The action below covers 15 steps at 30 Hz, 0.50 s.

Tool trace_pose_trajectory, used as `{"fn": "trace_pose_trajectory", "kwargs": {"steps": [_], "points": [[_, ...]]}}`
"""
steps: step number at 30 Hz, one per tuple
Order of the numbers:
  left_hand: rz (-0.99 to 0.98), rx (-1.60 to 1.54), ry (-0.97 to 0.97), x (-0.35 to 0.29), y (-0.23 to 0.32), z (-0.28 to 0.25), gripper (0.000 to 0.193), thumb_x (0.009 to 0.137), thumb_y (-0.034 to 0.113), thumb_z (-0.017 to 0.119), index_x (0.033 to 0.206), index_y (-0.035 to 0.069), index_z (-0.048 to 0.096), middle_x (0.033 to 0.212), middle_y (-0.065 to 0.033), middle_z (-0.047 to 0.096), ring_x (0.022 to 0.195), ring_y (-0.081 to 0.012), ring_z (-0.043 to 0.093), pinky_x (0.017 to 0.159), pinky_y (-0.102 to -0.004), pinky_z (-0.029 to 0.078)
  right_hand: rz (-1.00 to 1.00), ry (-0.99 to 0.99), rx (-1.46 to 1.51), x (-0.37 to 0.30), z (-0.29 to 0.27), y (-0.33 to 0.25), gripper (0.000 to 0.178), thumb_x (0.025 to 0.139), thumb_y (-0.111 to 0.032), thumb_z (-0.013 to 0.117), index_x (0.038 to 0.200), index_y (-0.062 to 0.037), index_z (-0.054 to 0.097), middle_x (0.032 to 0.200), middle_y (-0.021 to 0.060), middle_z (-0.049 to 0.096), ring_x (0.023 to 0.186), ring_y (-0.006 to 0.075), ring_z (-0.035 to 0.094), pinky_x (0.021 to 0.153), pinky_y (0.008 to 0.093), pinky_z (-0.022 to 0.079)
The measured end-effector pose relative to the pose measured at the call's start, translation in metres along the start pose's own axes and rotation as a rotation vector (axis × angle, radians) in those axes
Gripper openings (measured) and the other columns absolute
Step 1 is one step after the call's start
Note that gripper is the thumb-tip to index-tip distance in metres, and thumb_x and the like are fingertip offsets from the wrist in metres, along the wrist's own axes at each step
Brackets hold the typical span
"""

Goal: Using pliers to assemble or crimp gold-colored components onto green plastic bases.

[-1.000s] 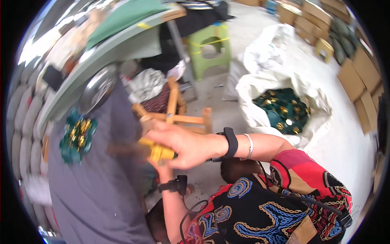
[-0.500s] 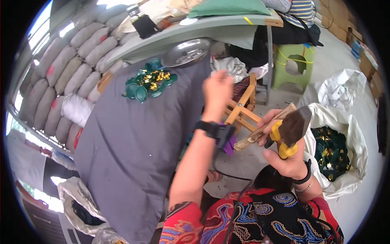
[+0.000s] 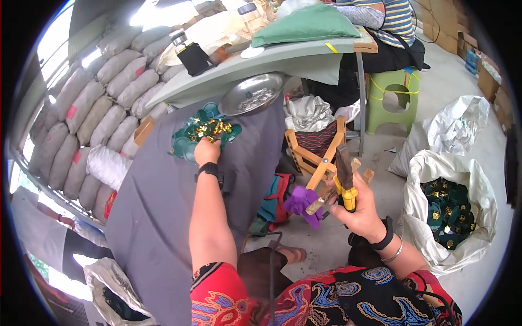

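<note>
On the grey cloth lies a pile of dark green round pieces (image 3: 186, 149) with small shiny gold pieces (image 3: 209, 129) on it. My left hand (image 3: 207, 151) reaches into the pile's near edge, fingers bent together at the gold pieces. What its fingertips grip is hidden. To the right, my right hand (image 3: 363, 211) is closed around yellow-handled pliers (image 3: 346, 191), their dark jaws pointing up. A short wooden stick (image 3: 318, 204) lies across the same hand, behind the pliers. Just left of that hand is a purple cloth flower (image 3: 304, 205).
A metal bowl (image 3: 231, 103) with small silvery bits stands tilted behind the pile. At right, a white sack (image 3: 416, 217) holds green and gold pieces. A wooden folding stand (image 3: 315, 176) and a green stool (image 3: 392, 111) stand beyond. Another person (image 3: 399, 19) sits behind the table.
My left hand has moved left and forward, from over the wooden stand to the green and gold pile. My right hand has moved slightly left and down; the pliers now point upward.
</note>
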<state>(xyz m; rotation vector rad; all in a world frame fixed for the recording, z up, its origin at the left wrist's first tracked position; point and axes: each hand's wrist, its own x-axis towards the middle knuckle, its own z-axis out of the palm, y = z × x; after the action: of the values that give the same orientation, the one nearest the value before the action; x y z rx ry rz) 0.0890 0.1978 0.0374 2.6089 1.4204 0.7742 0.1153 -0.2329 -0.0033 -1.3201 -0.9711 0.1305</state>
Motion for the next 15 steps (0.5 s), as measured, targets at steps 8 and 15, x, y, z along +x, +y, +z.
{"fn": "trace_pose_trajectory", "kwargs": {"steps": [8,15], "points": [[0.310,-0.362,0.251,-0.067,0.063,-0.041,0.028,0.076,0.024,0.067,0.099,0.010,0.068,0.088,-0.0216,0.068,0.086,-0.0384,0.064,0.075,-0.0458,0.050,0.031,0.110,0.020,0.026,-0.001,0.009,0.043,0.073,0.001,0.063,0.115,-0.0018,0.053,0.103,0.0030,0.061,0.081,0.0087,0.058,0.075,0.0254,0.048],[0.277,-0.570,-0.034,-0.230,0.055,0.077,0.030,0.069,0.008,0.067,0.100,0.008,0.068,0.092,-0.0170,0.068,0.087,-0.0362,0.064,0.081,-0.0414,0.051,-0.060,-0.015,-0.255,0.058,0.001,0.028,0.042,0.074,0.000,0.062,0.115,-0.0010,0.053,0.103,0.0046,0.056,0.086,0.0117,0.056,0.075,0.0262,0.046]]}}
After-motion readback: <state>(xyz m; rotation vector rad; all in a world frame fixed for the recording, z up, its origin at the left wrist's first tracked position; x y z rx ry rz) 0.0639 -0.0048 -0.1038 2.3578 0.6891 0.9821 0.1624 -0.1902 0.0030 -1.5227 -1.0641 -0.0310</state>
